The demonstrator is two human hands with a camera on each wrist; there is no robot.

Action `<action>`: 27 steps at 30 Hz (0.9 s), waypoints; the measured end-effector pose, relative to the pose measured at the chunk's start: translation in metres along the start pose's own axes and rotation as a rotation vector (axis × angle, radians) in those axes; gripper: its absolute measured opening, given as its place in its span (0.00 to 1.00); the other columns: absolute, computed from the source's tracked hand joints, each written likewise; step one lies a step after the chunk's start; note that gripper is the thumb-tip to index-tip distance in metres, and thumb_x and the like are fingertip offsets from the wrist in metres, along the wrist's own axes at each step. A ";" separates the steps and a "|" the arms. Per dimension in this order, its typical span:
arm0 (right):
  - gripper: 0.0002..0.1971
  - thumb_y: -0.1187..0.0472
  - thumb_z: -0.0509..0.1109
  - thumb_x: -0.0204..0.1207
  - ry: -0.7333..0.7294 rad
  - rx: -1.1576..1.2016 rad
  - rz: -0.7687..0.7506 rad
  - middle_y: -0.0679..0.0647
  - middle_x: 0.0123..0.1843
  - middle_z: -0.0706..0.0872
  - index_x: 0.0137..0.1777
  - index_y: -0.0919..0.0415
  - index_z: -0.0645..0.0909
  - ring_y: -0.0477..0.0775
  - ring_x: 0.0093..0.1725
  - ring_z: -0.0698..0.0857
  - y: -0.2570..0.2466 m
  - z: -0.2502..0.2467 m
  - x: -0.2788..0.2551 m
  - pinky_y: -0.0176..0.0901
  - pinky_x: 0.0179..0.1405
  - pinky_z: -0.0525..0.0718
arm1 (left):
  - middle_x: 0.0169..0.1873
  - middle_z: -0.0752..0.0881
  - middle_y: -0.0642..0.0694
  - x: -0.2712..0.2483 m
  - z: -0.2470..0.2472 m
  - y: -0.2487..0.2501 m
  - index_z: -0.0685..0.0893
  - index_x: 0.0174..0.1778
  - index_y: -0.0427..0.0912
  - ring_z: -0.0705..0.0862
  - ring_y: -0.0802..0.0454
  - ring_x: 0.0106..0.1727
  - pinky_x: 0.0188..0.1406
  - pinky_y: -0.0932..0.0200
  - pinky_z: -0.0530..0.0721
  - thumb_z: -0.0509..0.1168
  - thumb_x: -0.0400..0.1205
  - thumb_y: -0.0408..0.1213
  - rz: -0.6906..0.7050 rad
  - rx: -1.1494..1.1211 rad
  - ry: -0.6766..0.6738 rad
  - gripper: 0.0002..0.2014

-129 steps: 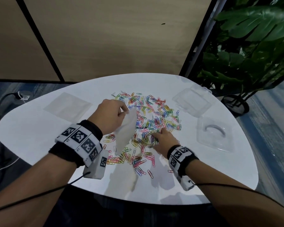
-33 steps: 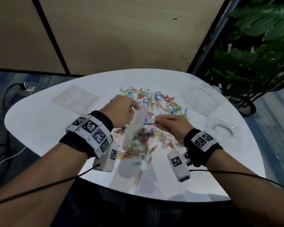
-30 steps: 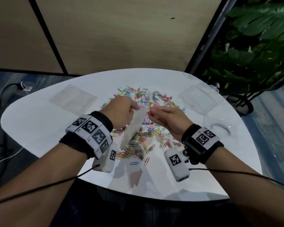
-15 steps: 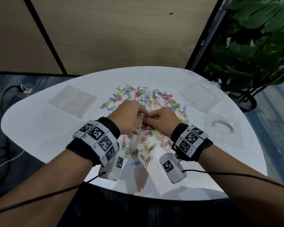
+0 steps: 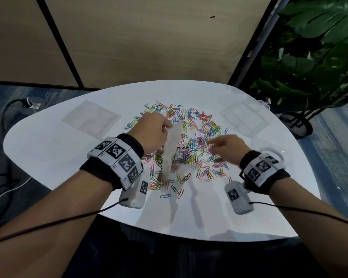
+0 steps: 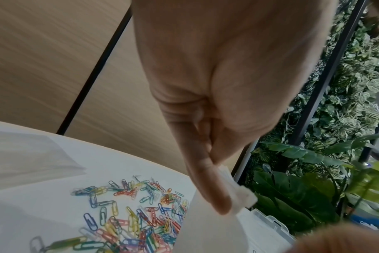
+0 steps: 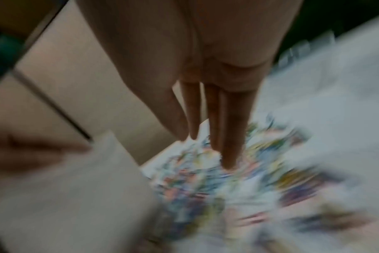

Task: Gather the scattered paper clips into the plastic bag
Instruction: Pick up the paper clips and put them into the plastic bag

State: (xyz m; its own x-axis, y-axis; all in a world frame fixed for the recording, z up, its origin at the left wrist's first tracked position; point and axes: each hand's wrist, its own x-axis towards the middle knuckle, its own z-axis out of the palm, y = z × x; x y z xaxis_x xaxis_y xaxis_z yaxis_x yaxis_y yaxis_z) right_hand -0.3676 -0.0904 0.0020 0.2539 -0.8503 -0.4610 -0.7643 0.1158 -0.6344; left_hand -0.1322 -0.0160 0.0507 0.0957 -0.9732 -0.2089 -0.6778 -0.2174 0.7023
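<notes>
Many coloured paper clips (image 5: 197, 143) lie in a loose heap in the middle of the white table (image 5: 48, 149). My left hand (image 5: 165, 128) holds a small translucent plastic bag (image 5: 170, 151) upright over the heap's near left part, its bottom touching the clips. In the left wrist view the thumb and forefinger pinch the bag's top edge (image 6: 236, 193), with clips (image 6: 130, 220) below. My right hand (image 5: 212, 144) hovers to the right of the bag, low over the clips. Its fingers (image 7: 229, 137) are straight and blurred, with nothing seen in them.
A second flat plastic bag (image 5: 90, 117) lies at the table's far left. A clear lid (image 5: 243, 119) and a clear box (image 5: 269, 155) sit on the right. Leafy plants (image 5: 313, 57) stand beyond the right edge, and a panelled wall (image 5: 149, 41) is behind.
Half a second ago my right hand was at the bag's mouth against the left hand. It has since swung away to the right and opened over the clips. The bag stays held.
</notes>
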 end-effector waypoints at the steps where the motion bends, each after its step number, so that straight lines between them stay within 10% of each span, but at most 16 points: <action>1: 0.22 0.56 0.73 0.78 -0.016 -0.350 0.072 0.60 0.68 0.83 0.71 0.58 0.78 0.60 0.64 0.84 0.017 0.002 0.003 0.51 0.65 0.84 | 0.53 0.89 0.31 0.000 -0.001 0.000 0.83 0.71 0.33 0.92 0.38 0.36 0.37 0.45 0.94 0.57 0.86 0.23 -0.005 0.003 0.007 0.18; 3: 0.37 0.49 0.72 0.77 -0.078 -0.708 0.224 0.63 0.76 0.74 0.81 0.62 0.62 0.63 0.71 0.79 0.044 0.015 0.001 0.52 0.67 0.80 | 0.55 0.88 0.31 0.000 -0.005 0.000 0.83 0.72 0.33 0.92 0.40 0.34 0.37 0.47 0.94 0.57 0.87 0.23 -0.011 0.013 0.019 0.19; 9: 0.46 0.44 0.64 0.80 -0.074 -0.591 0.204 0.69 0.85 0.48 0.85 0.59 0.39 0.72 0.78 0.68 0.060 0.079 0.004 0.62 0.75 0.73 | 0.66 0.85 0.31 0.000 -0.006 -0.001 0.83 0.73 0.36 0.93 0.44 0.31 0.30 0.58 0.90 0.57 0.87 0.26 -0.016 0.063 0.018 0.19; 13: 0.41 0.51 0.66 0.81 -0.057 -0.683 -0.003 0.64 0.86 0.46 0.85 0.54 0.44 0.72 0.81 0.63 0.046 0.096 0.005 0.63 0.76 0.71 | 0.68 0.84 0.32 0.000 -0.004 -0.001 0.82 0.73 0.36 0.92 0.43 0.31 0.29 0.58 0.90 0.57 0.87 0.25 -0.014 0.069 0.002 0.19; 21: 0.19 0.78 0.61 0.75 0.010 -0.963 -0.386 0.63 0.58 0.82 0.65 0.65 0.77 0.63 0.57 0.82 0.031 0.098 0.014 0.48 0.53 0.83 | 0.72 0.81 0.36 0.001 -0.003 -0.001 0.81 0.74 0.36 0.89 0.50 0.25 0.23 0.64 0.85 0.56 0.88 0.26 -0.008 0.085 -0.015 0.20; 27: 0.09 0.70 0.70 0.76 0.115 -0.539 -0.149 0.55 0.47 0.91 0.48 0.59 0.91 0.53 0.45 0.88 0.033 0.067 0.028 0.40 0.50 0.87 | 0.68 0.83 0.36 0.001 -0.001 -0.003 0.81 0.74 0.38 0.92 0.47 0.29 0.29 0.58 0.89 0.56 0.88 0.27 -0.003 0.112 -0.034 0.19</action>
State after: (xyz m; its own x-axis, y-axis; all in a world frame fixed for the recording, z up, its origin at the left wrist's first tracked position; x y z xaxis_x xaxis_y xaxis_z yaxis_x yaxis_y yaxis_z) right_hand -0.3459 -0.0759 -0.0737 0.3390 -0.8912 -0.3013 -0.9272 -0.2623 -0.2673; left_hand -0.1294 -0.0168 0.0495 0.0746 -0.9690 -0.2356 -0.7548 -0.2093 0.6216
